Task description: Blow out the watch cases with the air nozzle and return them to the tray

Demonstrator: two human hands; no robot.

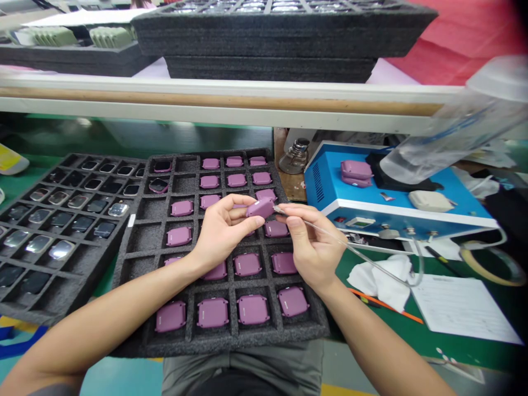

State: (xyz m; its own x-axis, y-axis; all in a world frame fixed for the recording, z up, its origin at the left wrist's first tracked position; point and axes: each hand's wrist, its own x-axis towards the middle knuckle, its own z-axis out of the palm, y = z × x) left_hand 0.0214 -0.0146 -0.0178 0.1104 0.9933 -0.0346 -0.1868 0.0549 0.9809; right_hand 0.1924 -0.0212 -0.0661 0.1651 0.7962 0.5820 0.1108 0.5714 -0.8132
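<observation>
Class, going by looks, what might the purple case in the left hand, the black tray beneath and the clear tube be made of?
Purple case: probably plastic, though coated metal is possible; even colour, satin sheen.
Black tray: likely foam; matte, grainy surface.
Clear tube: probably flexible plastic; see-through, smoothly curved.

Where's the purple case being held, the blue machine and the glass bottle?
Held purple case (pixel 260 208), head view: visible face.
Blue machine (pixel 358 197), head view: top panel.
Glass bottle (pixel 292 161), head view: lower body.
</observation>
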